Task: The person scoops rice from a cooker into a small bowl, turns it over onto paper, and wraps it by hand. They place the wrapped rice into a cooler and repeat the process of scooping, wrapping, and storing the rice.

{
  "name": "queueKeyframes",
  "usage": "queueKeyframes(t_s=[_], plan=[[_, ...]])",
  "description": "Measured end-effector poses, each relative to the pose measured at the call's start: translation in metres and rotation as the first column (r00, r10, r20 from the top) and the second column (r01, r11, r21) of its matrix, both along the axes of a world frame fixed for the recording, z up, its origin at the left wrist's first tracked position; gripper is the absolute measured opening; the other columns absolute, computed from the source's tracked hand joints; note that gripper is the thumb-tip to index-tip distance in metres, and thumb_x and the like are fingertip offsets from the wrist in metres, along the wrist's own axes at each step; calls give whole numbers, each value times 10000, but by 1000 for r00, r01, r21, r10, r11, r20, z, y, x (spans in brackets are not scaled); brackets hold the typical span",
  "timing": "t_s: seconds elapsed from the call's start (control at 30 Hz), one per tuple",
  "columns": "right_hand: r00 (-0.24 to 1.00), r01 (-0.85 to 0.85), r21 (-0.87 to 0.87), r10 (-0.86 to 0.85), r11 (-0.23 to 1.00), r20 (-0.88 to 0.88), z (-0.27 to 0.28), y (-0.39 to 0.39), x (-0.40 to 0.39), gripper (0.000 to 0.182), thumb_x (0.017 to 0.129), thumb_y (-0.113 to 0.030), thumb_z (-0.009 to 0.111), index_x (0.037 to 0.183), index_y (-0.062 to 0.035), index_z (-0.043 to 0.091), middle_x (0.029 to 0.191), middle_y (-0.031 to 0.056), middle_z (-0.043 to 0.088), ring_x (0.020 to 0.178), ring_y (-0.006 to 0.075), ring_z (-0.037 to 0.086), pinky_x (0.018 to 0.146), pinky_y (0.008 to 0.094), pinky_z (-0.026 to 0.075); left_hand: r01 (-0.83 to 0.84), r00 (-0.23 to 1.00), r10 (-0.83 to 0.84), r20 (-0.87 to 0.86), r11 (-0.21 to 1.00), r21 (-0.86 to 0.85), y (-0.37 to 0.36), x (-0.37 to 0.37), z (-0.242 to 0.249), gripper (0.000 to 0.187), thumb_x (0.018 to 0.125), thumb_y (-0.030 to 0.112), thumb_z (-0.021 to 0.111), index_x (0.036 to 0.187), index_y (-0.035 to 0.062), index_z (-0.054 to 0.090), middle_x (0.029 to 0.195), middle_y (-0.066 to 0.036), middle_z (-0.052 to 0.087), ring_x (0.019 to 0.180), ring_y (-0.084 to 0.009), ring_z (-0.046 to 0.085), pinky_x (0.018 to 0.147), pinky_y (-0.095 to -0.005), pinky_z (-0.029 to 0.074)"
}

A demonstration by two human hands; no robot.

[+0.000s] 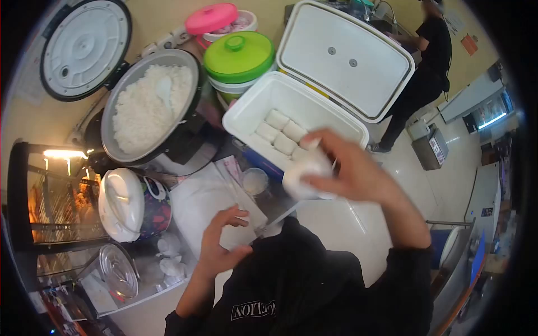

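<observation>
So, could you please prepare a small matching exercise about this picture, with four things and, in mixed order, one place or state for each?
1. right hand
2. left hand
3. cooked rice
4. white packets

A. inside the open cooler
B. empty, thumb and fingers apart
C. in the cooker pot
D. holding a white bundle

Pairs: 1-D, 2-B, 3-C, 4-A

The cooler [255, 105] is smooth plastic, the green lid [246, 59] glossy plastic, the floor [399, 152] shiny and smooth.

White bundle [305, 176], white-lined cooler [342, 124], green lid [238, 60], pink lid [211, 19]
</observation>
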State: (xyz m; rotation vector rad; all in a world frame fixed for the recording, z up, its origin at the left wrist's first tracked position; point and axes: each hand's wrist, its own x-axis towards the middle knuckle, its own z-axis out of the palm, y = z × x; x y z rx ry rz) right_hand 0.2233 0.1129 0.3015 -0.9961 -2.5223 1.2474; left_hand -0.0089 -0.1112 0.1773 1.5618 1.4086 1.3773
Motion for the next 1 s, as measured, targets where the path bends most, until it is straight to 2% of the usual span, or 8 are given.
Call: queueKeyframes(t_s=[0.03, 0.1, 0.27, 0.4, 0.7, 0.83, 0.93, 1.0], plan=[[984, 90, 138, -109, 986, 139, 4, 21, 2, 537, 852, -286, 788, 1274, -57, 548, 897, 141, 654, 788, 263, 653, 751, 361, 530, -46, 998, 48, 28, 997, -70, 2, 3, -13, 751, 822, 216, 838, 1443, 3, 473, 1221, -155, 665, 942, -244, 682, 868, -358, 520], [935, -40, 403, -108, 914, 338, -38, 66, 5, 527, 846, -333, 761, 1228, -32, 560, 950, 207, 676, 881, 350, 682, 807, 432, 532, -135, 986, 151, 68, 970, -204, 4, 10, -38, 723, 839, 187, 816, 1449, 13, 470, 1211, -149, 667, 939, -236, 682, 857, -357, 521], [574, -452, 6, 285, 892, 768, -144, 112, -23, 549, 801, -340, 790, 1182, -3, 583, 1072, 198, 704, 1041, 370, 679, 906, 469, 540, -185, 982, 158, -101, 906, -380, -4, 27, -72, 580, 841, 111, 803, 1355, 21, 548, 1104, -147, 700, 875, -231, 699, 795, -351, 533], [443, -449, -208, 419, 869, 792, -167, 99, -40, 583, 767, -304, 848, 1161, 31, 579, 1104, 222, 693, 1062, 378, 677, 894, 467, 555, -266, 963, 254, -90, 844, -466, -19, 39, -92, 500, 836, 122, 811, 1277, 14, 601, 1054, -135, 701, 858, -228, 694, 770, -342, 536], [546, -359, -224, 398, 906, 737, -167, 83, -35, 563, 816, -263, 825, 1170, 62, 532, 1124, 267, 670, 1081, 425, 658, 900, 483, 553, -302, 945, 325, -41, 818, -490, -18, 53, -105, 355, 825, 110, 808, 1131, 11, 658, 995, -129, 692, 786, -226, 664, 744, -349, 521], [567, -337, -193, 362, 921, 739, -171, 85, -34, 546, 808, -231, 800, 1179, 52, 517, 1105, 258, 675, 1068, 419, 661, 905, 477, 547, -323, 922, 307, -236, 946, -31, 49, 44, -48, 287, 765, 81, 821, 1021, 47, 693, 902, -95, 654, 751, -256, 628, 682, -364, 479], [573, -405, -166, 391, 899, 721, -145, 104, -25, 536, 801, -221, 785, 1184, 39, 514, 1104, 250, 677, 1063, 409, 664, 901, 469, 547, -77, 865, 197, -461, 961, 266, 133, 35, 24, 263, 744, 131, 821, 973, 86, 702, 936, -73, 640, 822, -263, 604, 700, -366, 443], [601, -435, -154, 414, 887, 684, -121, 120, -17, 537, 800, -229, 781, 1186, 32, 513, 1113, 249, 675, 1062, 397, 667, 896, 467, 548, 126, 744, -86, -663, 992, 13, 189, 41, 51, 310, 760, 202, 820, 1026, 99, 698, 1063, -79, 644, 949, -265, 597, 835, -400, 447]])
